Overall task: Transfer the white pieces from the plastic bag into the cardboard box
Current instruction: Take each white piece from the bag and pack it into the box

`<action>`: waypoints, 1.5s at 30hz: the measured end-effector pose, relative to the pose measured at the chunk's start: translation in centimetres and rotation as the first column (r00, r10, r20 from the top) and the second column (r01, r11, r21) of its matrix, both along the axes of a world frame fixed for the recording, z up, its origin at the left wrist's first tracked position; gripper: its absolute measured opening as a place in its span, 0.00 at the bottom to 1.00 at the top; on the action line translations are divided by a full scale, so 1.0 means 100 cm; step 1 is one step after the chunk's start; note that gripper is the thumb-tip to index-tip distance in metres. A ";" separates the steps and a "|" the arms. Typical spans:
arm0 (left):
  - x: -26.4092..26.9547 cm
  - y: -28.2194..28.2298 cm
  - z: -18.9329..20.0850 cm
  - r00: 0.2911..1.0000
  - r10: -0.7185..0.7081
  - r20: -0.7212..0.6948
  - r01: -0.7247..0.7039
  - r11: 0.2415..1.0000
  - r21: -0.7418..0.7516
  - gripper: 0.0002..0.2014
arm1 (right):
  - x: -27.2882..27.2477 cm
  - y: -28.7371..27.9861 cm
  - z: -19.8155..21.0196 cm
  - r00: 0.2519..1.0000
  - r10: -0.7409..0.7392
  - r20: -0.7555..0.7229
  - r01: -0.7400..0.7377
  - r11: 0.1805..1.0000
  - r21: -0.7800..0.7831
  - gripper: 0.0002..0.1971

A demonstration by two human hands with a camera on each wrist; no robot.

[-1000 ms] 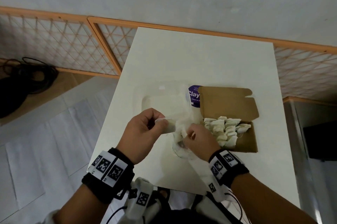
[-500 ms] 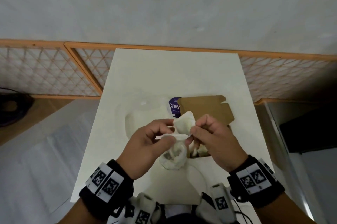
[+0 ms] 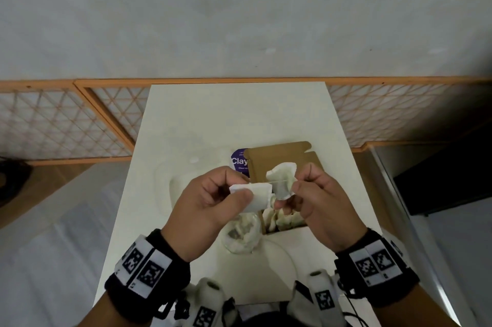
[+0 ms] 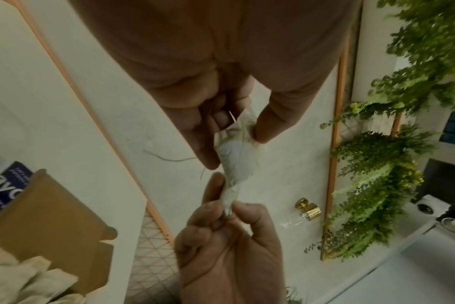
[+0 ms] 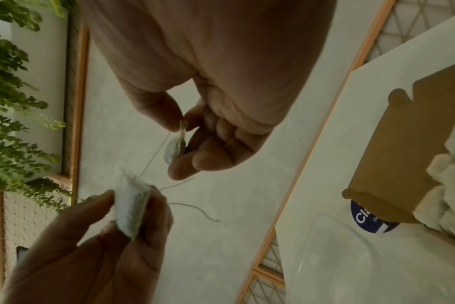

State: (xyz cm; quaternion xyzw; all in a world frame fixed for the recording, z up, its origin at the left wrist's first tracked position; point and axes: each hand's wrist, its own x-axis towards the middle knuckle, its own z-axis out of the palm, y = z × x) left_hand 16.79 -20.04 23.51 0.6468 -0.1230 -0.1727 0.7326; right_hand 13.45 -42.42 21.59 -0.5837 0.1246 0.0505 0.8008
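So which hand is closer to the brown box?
The right hand. It hangs right above the cardboard box, pinching a white piece. The left hand is off to the box's left side.

Far half of the white table (image 3: 239, 113) is left bare; open passage there up to the wall. On the right half, room is taken by the cardboard box (image 3: 269, 222). Its raised lid (image 3: 274, 159) stands as a barrier on the far side, so the interior is reachable only from above or from the near side. Box floor is already covered by white pieces (image 3: 286, 219). A purple-labelled item (image 3: 238, 163) is wedged just left of the lid. Near edge centre is blocked by the plastic bag (image 3: 239, 236), just beside the box's left corner. Left strip of the table is overlaid by clear plastic (image 3: 181, 180), low and flat.
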 end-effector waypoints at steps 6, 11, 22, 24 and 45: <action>0.000 -0.001 0.018 0.996 -0.059 0.066 0.061 0.998 -0.021 0.09 | -0.001 0.003 -0.002 0.999 0.032 -0.017 -0.033 0.999 -0.032 0.06; -0.001 0.002 0.025 0.990 -0.070 0.121 0.066 0.997 0.035 0.06 | -0.001 0.004 0.002 0.998 0.041 0.055 -0.024 0.957 -0.289 0.07; -0.003 0.022 0.011 0.993 -0.040 0.109 0.017 0.979 0.203 0.16 | 0.012 -0.019 0.011 0.991 -0.005 0.133 0.065 0.890 -0.452 0.08; -0.003 0.024 0.010 0.994 -0.057 0.094 0.036 0.976 0.214 0.15 | 0.013 -0.021 0.013 0.989 -0.007 0.144 0.075 0.879 -0.472 0.06; 0.001 -0.027 0.005 0.770 -0.285 0.570 -0.112 0.820 0.561 0.02 | 0.011 -0.017 0.045 0.977 0.183 0.109 -0.122 0.901 -0.416 0.11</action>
